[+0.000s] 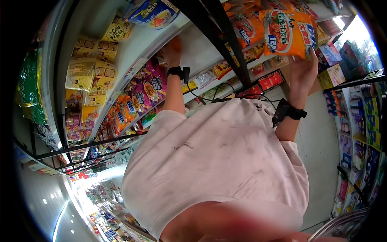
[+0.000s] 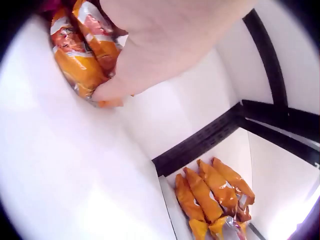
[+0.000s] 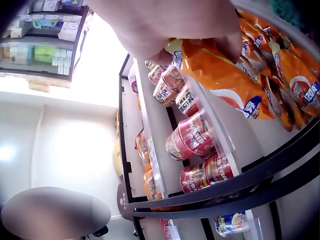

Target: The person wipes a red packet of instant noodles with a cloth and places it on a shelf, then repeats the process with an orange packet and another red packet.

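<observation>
In the head view, my left hand [image 1: 172,56] reaches onto a shelf at a small patch of orange packaging. The left wrist view has that hand [image 2: 170,40] with its thumb across two orange noodle packets [image 2: 77,67] standing side by side; its other fingers are mostly hidden. My right hand [image 1: 303,72] holds up a large orange noodle packet [image 1: 286,34] by its lower edge. From the right wrist, the right hand [image 3: 170,25] pinches the packet [image 3: 215,72] at one end, beside more orange packets [image 3: 300,80].
Purple packets [image 1: 153,86] lie beside the left hand. Black shelf posts [image 1: 229,40] stand between the hands. Yellow packs [image 1: 94,76] fill a shelf at left, and red noodle cups [image 3: 192,135] stand under the right hand's packet. More orange packets [image 2: 210,192] sit beyond a black frame.
</observation>
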Available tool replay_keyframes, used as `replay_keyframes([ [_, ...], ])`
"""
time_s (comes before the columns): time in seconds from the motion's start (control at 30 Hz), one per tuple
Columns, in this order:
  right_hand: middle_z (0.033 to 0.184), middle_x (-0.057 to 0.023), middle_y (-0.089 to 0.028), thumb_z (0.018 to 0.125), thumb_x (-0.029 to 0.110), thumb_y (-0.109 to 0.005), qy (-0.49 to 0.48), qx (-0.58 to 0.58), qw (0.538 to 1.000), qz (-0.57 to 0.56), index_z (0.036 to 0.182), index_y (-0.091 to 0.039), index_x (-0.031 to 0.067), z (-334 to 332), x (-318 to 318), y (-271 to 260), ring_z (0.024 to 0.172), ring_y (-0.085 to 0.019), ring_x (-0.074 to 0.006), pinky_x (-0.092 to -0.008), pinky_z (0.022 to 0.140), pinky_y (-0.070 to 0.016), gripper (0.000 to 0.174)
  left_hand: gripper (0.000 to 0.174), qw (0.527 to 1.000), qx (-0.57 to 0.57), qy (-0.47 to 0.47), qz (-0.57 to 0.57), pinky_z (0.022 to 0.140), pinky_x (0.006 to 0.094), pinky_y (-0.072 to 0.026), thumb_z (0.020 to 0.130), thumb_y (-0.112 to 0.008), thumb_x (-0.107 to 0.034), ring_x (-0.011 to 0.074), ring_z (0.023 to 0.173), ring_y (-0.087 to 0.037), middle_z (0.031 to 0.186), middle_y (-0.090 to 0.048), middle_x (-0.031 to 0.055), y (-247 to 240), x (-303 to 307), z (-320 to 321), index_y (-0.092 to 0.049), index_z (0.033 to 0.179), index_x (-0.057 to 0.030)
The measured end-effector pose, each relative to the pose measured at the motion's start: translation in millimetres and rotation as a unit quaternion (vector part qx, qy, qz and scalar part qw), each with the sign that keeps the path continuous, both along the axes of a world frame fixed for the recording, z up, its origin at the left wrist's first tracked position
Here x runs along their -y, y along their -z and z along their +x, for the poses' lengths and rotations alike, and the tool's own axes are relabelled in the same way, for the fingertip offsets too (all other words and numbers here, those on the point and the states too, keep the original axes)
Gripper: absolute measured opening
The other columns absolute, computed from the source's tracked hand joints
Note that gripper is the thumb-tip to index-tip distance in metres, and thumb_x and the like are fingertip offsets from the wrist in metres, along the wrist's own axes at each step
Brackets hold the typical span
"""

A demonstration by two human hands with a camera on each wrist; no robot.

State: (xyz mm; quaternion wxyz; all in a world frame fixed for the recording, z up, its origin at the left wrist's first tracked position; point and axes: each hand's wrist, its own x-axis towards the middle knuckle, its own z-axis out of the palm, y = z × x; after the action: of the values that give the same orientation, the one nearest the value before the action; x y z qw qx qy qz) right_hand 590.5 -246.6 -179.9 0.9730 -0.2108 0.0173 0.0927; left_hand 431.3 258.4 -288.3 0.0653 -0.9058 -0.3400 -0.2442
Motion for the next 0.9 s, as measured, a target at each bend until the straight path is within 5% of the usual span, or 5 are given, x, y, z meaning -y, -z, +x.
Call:
replay_keyframes([
  [0.3,0.124,-0.0114,-0.062,0.098,0.022,-0.059,-0.02,-0.023,0.997,-0.072,0.119,-0.054,0.0019,22,0,24,0.115,-0.06,-0.0255,-0.0452,0.098,-0.0489,0.029,0.053,0.991,-0.016,-0.08,0.111,0.106,0.0593,-0.0338,0.098,-0.049,-0.033,0.0347,0.136,-0.042,0.155,-0.037,0.0135,47,-29,3,-0.042,0.148,-0.0181],
  [0.4,0.124,-0.0099,-0.061,0.099,0.021,-0.059,-0.065,0.006,0.996,-0.052,0.114,-0.054,0.0034,31,-17,21,0.114,-0.06,-0.0251,-0.0438,0.095,-0.0508,0.024,0.049,0.926,-0.087,-0.025,0.366,0.099,0.0552,-0.0423,0.101,-0.047,-0.036,0.0346,0.127,-0.051,0.147,-0.047,0.0167,-8,18,-1,-0.047,0.142,-0.0094],
  [0.7,0.122,-0.0078,-0.059,0.099,0.029,-0.063,-0.19,0.043,0.979,-0.065,0.124,-0.052,0.0021,84,-86,36,0.104,-0.061,-0.0189,-0.0364,0.091,-0.0513,0.038,0.05,0.987,-0.024,0.14,0.074,0.096,0.0473,-0.0468,0.101,-0.047,-0.035,0.0434,0.112,-0.058,0.122,-0.061,0.0278,-73,61,17,-0.054,0.128,0.0064],
  [0.77,0.119,-0.009,-0.061,0.094,0.034,-0.068,-0.15,0.061,0.953,-0.257,0.131,-0.05,-0.0004,83,-86,39,0.104,-0.062,-0.0187,-0.0337,0.085,-0.0518,0.053,0.052,0.989,-0.066,0.128,0.045,0.097,0.0462,-0.0465,0.101,-0.047,-0.035,0.041,0.113,-0.06,0.123,-0.063,0.0253,-82,63,17,-0.052,0.131,0.0076],
  [0.9,0.104,-0.0142,-0.066,0.087,0.037,-0.075,-0.026,0.142,0.856,-0.497,0.131,-0.048,-0.0042,92,-82,80,0.096,-0.068,-0.019,-0.0333,0.076,-0.054,0.066,0.043,0.84,0.321,0.299,-0.32,0.098,0.0421,-0.0487,0.097,-0.054,-0.024,0.0324,0.111,-0.063,0.121,-0.065,0.0185,-67,91,-9,-0.057,0.126,0.0075],
])
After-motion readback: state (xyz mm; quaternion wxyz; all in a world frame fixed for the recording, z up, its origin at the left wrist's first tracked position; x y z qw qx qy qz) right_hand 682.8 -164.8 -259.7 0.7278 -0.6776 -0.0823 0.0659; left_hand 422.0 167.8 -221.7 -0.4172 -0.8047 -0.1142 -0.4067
